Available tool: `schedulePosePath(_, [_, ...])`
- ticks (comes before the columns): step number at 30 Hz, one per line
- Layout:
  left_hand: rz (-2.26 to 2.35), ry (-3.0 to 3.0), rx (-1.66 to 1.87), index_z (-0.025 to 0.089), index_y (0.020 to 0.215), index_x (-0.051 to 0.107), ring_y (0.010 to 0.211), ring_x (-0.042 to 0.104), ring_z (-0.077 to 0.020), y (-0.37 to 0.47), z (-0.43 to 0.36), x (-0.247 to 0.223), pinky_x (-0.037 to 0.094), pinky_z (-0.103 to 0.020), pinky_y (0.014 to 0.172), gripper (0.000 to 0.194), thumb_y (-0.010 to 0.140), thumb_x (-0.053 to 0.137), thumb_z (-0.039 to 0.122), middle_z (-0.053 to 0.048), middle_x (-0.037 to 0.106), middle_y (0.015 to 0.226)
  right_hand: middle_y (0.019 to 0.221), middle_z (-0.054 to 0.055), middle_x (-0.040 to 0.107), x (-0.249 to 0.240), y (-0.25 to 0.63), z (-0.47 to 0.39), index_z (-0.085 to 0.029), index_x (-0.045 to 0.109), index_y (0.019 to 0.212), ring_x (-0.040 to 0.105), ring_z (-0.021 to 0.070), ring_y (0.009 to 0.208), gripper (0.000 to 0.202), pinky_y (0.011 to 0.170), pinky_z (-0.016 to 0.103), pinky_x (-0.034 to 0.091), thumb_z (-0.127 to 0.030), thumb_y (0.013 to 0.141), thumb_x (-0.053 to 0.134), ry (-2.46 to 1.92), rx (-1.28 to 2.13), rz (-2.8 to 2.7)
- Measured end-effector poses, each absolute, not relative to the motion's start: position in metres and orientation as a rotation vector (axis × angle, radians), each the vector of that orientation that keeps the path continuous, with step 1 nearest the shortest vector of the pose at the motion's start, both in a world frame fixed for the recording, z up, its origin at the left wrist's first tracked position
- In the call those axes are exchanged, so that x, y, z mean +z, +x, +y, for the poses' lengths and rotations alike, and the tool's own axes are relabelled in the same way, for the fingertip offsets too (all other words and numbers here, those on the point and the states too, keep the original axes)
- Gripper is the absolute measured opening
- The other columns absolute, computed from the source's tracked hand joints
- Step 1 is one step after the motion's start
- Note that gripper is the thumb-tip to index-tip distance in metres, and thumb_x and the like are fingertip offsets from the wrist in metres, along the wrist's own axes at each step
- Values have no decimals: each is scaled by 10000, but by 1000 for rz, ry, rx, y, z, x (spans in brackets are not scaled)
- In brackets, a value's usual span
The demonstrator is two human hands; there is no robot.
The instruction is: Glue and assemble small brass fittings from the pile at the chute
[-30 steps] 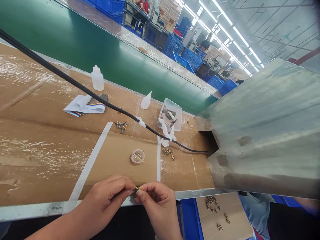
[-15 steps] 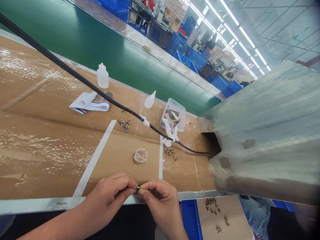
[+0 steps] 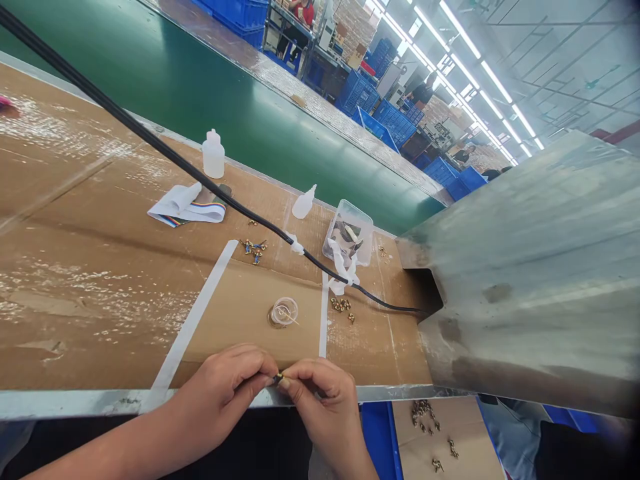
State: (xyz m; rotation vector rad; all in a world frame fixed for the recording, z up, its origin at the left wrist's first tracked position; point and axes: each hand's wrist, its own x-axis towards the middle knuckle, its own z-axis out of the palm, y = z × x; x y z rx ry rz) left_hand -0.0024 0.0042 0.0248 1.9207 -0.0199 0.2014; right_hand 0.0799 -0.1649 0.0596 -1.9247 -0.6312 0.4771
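Observation:
Near the front edge of the cardboard-covered bench (image 3: 100,267), my left hand (image 3: 230,387) pinches one end of a small dark and gold piece (image 3: 279,378). My right hand (image 3: 325,393) grips its other end, fingertips almost touching the left ones. Its exact shape is mostly hidden by the fingers. Beyond the hands stands a small round clear cup (image 3: 285,311) with a thin stick in it. Small gold pieces (image 3: 341,305) lie to the right of the tape, and blue and gold pieces (image 3: 254,251) lie further back on the left.
A black cable (image 3: 150,137) crosses above the bench. White bottles (image 3: 213,155), a striped cloth (image 3: 187,205) and a clear box (image 3: 367,233) stand behind. A metal housing (image 3: 525,280) is at right; a lower tray (image 3: 410,440) holds more gold pieces. People are beyond the green belt (image 3: 240,120).
The view has shifted slightly, so the bench items appear a little further right. Both hands keep their hold on the small piece. A pink thing has appeared at the far left edge.

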Motion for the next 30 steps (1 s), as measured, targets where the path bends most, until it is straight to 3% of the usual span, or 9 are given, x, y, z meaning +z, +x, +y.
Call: schedulePosePath(30, [-33, 1903, 211, 234, 846, 629, 725, 634, -106, -4, 5, 29, 463, -158, 687, 194, 958, 474, 201, 43, 664, 771, 685, 10, 714, 57, 79, -166, -219, 773, 728, 626, 164, 672, 121, 636, 244, 444, -223, 833, 712, -1904, 493, -588])
